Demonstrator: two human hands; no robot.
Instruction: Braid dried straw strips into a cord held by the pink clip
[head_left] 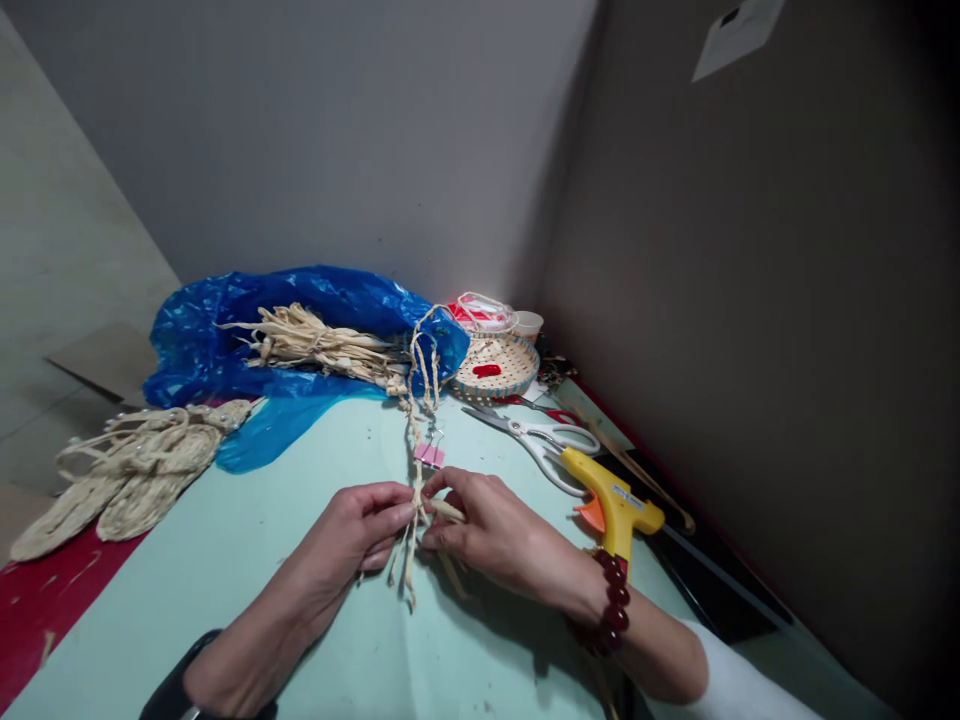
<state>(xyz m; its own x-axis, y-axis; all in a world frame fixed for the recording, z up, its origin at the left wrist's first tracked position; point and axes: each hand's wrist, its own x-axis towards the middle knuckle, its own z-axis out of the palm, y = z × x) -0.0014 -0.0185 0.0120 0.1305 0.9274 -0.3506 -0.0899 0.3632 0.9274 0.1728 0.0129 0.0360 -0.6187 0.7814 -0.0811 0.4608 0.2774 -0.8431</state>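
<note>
My left hand and my right hand meet at the middle of a pale green table, both pinched on pale straw strands. The strands form a thin braided cord that runs away from me toward a bundle of straw. A pink binder clip grips the cord just beyond my fingers. Loose strand ends hang below my hands onto the table. My right wrist wears a dark red bead bracelet.
A blue plastic bag lies under the straw bundle. A pair of woven straw sandals sits at the left. White-handled scissors, a yellow glue gun and a small woven basket lie to the right, near a dark wall.
</note>
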